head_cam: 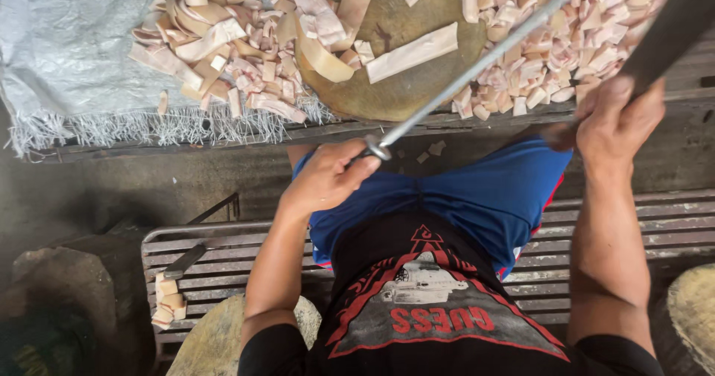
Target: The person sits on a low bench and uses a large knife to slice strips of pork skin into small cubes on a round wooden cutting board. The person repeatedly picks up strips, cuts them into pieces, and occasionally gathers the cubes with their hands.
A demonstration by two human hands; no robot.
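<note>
Gripping the dark handle of a long, thin, grey steel sharpening rod [477, 67], the left hand [324, 179] is closing its fingers tightly around it just behind the round metal guard, and the rod is slanting up and to the right across the round, yellow-brown wooden chopping block [395, 85]. The right hand [618, 119] is wrapping firmly around the handle of a broad, dark-bladed knife [670, 26], whose blade is rising toward the upper right corner and crossing near the rod's far end; whether blade and rod are touching cannot be told. On the block one long pale strip [412, 52] is lying beside several curved ones. To its left a heap of long, pale pink and cream strips [231, 48] is spreading over a grey woven plastic sheet with a frayed edge [67, 56]; to its right a pile of small, pale diced pieces [566, 41] is sitting. The person, in blue shorts [462, 197], is sitting on a slatted metal bench [670, 227], where a smaller knife [186, 260] is lying by a few cut pieces [167, 301].
</note>
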